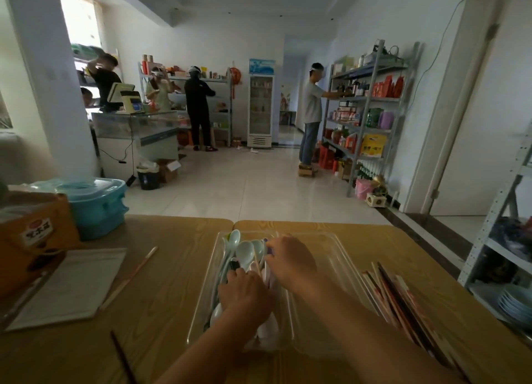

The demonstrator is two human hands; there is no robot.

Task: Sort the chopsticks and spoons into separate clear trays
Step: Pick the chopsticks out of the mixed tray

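Note:
A clear tray (pixel 211 271) in front of me holds several white spoons (pixel 244 252), with a thin wooden chopstick (pixel 257 258) lying across them. Just to its right is a second clear tray (pixel 339 264). My left hand (pixel 244 294) is curled knuckles-up over the spoons, its fingertips at a dark handle (pixel 234 264); its grip is hidden. My right hand (pixel 290 260) reaches left across the trays, with thumb and fingertips pinching at the chopstick among the spoon bowls. A pile of several chopsticks (pixel 400 300) lies on the table to the right.
One loose chopstick (pixel 129 278) lies left of the trays by a white pad (pixel 72 285), and a dark one (pixel 122 357) near the front edge. An orange box (pixel 34 239) and a teal container (pixel 98 208) stand at the far left. A metal shelf (pixel 501 239) flanks the table's right side.

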